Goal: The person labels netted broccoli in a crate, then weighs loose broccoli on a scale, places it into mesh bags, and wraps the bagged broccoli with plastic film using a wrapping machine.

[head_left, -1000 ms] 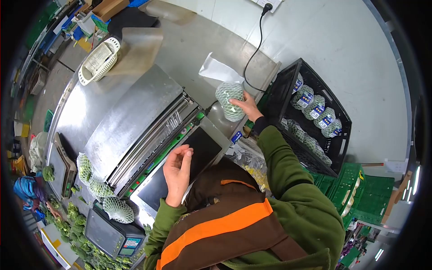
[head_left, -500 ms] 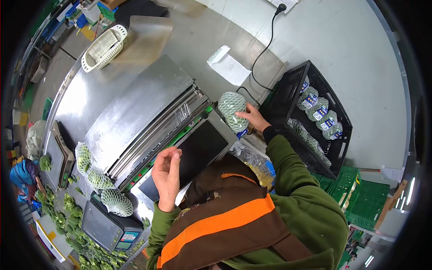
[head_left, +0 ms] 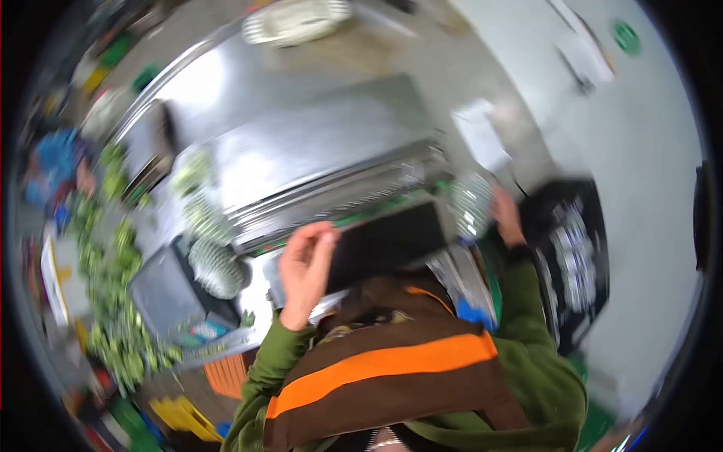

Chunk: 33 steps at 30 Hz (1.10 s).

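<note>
My right hand [head_left: 509, 218] is closed against the right side of a pale green netted vegetable pack [head_left: 472, 207], beside the right end of the wrapping machine [head_left: 339, 184]. The pack stands up, its net pattern smeared by motion. My left hand [head_left: 305, 267] is raised over the near edge of a dark flat panel [head_left: 388, 245], thumb and fingertips drawn together with nothing visible in them. Several netted packs, the nearest a rounded one [head_left: 217, 267], lie in a row at the machine's left end.
At the right stands a black crate [head_left: 595, 200] holding labelled netted packs. Loose broccoli [head_left: 117, 301] covers the left side by a grey scale [head_left: 166, 294]. A white basket [head_left: 297, 22] sits at the back, and white paper [head_left: 482, 135] lies behind the netted pack.
The view has swung, so the scene appears turned and blurred. My right hand stays at the netted pack; my left hand remains raised over the panel with its fingers drawn together.
</note>
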Each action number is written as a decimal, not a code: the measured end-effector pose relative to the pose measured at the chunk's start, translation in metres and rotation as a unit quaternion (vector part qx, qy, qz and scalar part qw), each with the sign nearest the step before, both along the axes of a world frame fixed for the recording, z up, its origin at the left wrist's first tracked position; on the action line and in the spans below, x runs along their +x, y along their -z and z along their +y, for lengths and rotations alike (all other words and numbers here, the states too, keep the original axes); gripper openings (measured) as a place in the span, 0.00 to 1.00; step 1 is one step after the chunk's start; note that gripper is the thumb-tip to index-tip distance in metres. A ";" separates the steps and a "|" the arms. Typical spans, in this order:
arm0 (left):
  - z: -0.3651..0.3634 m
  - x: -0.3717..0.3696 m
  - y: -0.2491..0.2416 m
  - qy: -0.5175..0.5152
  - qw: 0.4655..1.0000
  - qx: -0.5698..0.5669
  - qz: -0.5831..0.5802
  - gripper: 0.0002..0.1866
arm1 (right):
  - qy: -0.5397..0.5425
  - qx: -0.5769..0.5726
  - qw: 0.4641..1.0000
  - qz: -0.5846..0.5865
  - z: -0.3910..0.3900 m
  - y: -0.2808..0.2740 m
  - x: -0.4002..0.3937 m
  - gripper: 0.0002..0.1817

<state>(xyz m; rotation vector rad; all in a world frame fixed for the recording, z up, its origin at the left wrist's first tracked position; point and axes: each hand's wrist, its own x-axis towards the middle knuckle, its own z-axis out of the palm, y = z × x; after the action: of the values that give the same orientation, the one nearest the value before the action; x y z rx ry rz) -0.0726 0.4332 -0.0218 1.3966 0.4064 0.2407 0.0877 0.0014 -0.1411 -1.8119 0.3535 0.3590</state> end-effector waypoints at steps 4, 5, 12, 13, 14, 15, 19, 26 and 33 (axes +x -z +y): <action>0.057 -0.020 0.008 -0.131 0.991 -0.013 -0.002 0.10 | 0.032 -0.108 0.962 -0.249 0.027 -0.006 0.068 0.21; 0.077 -0.025 0.013 -0.183 0.983 -0.013 0.005 0.10 | 0.036 -0.084 0.960 -0.263 0.072 -0.040 0.077 0.21; 0.275 -0.031 0.087 -0.414 0.885 0.198 0.080 0.17 | -0.326 0.110 0.914 -0.216 0.421 -0.151 0.105 0.18; 0.301 -0.019 0.087 -0.416 0.874 0.237 0.078 0.20 | -0.409 0.113 0.885 -0.193 0.470 -0.148 0.106 0.20; 0.335 -0.013 0.110 -0.403 0.877 0.249 0.079 0.26 | -0.488 0.105 0.844 -0.196 0.516 -0.141 0.105 0.21; 0.367 -0.009 0.132 -0.379 0.871 0.283 0.129 0.30 | -0.561 0.085 0.799 -0.199 0.562 -0.133 0.103 0.28; 0.441 0.018 0.163 -0.256 0.913 0.147 0.280 0.43 | -0.748 -0.043 0.607 -0.265 0.705 -0.046 0.110 0.55; 0.439 0.026 0.170 -0.238 0.946 -0.140 0.172 0.45 | -0.730 -0.205 0.629 -0.168 0.767 0.034 0.072 0.60; 0.400 0.073 0.045 -0.211 0.974 0.078 0.022 0.32 | -0.606 -0.074 0.699 -0.372 0.668 -0.095 0.106 0.57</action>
<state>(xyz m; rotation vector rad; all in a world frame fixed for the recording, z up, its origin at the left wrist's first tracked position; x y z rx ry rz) 0.0007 0.8335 -0.0670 1.4596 0.7349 0.6008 0.1936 0.6695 -0.0459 -1.9405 -1.5096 0.4318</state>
